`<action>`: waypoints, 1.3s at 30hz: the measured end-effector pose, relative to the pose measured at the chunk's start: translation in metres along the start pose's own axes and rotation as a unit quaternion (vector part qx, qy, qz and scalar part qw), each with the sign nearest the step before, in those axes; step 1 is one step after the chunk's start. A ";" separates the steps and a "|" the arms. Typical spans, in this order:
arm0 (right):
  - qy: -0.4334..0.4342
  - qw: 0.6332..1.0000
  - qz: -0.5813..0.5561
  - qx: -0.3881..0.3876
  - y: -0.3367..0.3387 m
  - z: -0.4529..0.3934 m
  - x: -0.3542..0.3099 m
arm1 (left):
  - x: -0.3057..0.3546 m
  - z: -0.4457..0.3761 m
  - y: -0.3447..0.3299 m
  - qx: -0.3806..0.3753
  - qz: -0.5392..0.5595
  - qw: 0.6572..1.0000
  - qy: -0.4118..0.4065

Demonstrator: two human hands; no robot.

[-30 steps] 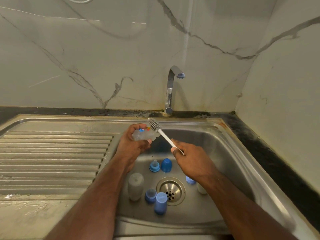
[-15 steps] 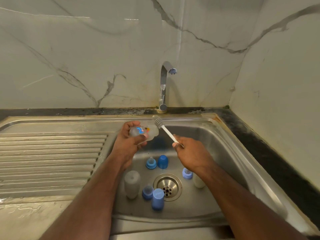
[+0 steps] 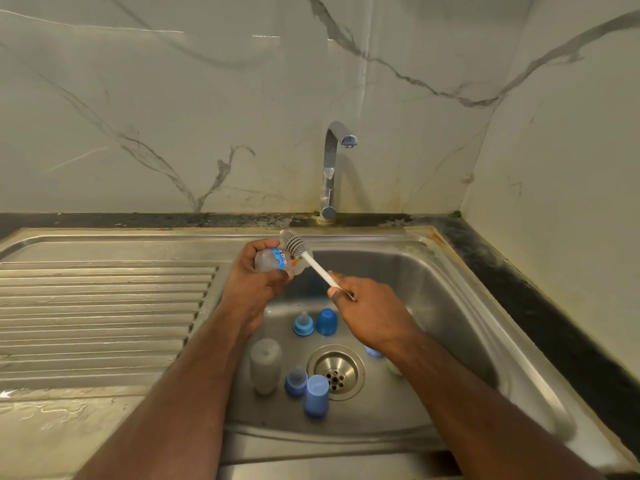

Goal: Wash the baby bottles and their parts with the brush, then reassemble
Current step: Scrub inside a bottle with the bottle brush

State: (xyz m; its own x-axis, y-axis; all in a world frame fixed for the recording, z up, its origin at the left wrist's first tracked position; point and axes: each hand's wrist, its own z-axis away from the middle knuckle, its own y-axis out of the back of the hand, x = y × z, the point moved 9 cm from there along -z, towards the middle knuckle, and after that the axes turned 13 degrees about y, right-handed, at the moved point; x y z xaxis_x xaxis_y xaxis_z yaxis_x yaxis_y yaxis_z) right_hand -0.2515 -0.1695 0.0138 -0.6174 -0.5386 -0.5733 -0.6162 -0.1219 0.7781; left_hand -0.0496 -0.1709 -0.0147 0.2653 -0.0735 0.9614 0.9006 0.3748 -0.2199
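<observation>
Left hand (image 3: 258, 275) grips the bottle (image 3: 277, 260) over the sink (image 3: 460, 306); right hand (image 3: 367, 306) pinches the brush (image 3: 313, 259) handle, bristles outside the bottle; likely risks: wet bottle slipping, thin handle twisting.

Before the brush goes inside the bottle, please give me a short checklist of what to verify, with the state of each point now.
1. Left hand grips the bottle firmly: ok.
2. Right hand holds the brush by its handle: ok.
3. Bristle head is in line with the bottle mouth: cannot tell, the mouth is hidden.
4. Work is over the sink basin: ok.
5. Water runs from the tap: not ok, no stream visible.
</observation>
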 end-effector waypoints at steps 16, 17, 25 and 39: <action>-0.033 0.999 0.025 -0.003 0.007 -0.004 0.009 | -0.001 0.001 -0.001 -0.014 -0.019 1.000 0.000; -0.031 0.999 0.018 0.001 0.007 -0.003 0.008 | 0.000 0.002 -0.001 -0.012 -0.024 1.000 -0.001; 0.013 1.000 0.001 -0.014 0.000 0.003 -0.008 | 0.006 0.005 0.007 -0.014 0.110 0.994 0.013; -0.021 0.999 0.039 -0.014 0.000 -0.007 0.008 | 0.004 -0.002 0.008 -0.014 0.014 1.000 -0.017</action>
State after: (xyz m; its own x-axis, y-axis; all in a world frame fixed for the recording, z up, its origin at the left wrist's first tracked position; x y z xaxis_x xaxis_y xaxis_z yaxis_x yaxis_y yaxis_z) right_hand -0.2536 -0.1795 0.0108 -0.6834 -0.5120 -0.5204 -0.5516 -0.1049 0.8275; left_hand -0.0409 -0.1697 -0.0128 0.2797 -0.0325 0.9595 0.9025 0.3500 -0.2512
